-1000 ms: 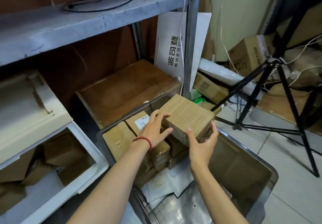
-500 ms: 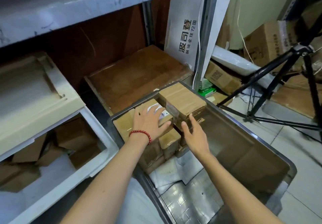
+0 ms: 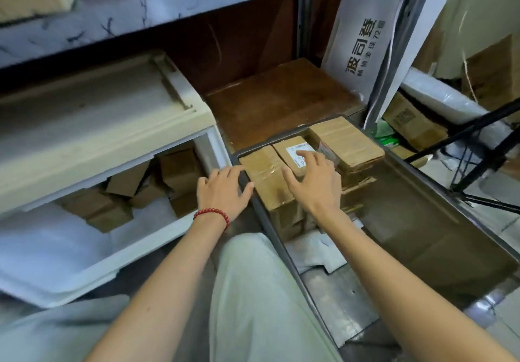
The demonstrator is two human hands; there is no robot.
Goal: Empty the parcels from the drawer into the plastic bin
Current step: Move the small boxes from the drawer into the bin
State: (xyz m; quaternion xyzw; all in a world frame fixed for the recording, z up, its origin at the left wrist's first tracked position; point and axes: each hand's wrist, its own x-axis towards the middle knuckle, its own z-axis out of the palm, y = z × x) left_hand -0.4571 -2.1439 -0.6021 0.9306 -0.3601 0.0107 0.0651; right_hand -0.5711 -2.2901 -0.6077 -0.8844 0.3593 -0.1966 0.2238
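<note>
The grey plastic bin (image 3: 439, 201) lies at the right, with brown taped parcels stacked in its far end. The parcel just set down (image 3: 349, 142) rests on top at the far corner. My right hand (image 3: 315, 184) is open, fingers spread, resting on a labelled parcel (image 3: 292, 150) in the stack. My left hand (image 3: 222, 190), red bead bracelet on its wrist, is open over the bin's left rim, between bin and drawer. The white drawer (image 3: 92, 271) stands pulled out at the left and holds several brown parcels (image 3: 180, 167) at its back.
A metal shelf (image 3: 140, 4) hangs above the drawer unit. A large brown carton (image 3: 281, 100) sits behind the bin. A black tripod (image 3: 484, 148) and more cartons (image 3: 413, 119) stand to the right. My knee in pale trousers (image 3: 253, 291) is between drawer and bin.
Both hands set the parcel on the stack in the bin and let go. My left hand has moved left toward the drawer; my right hand has shifted onto the labelled parcel.
</note>
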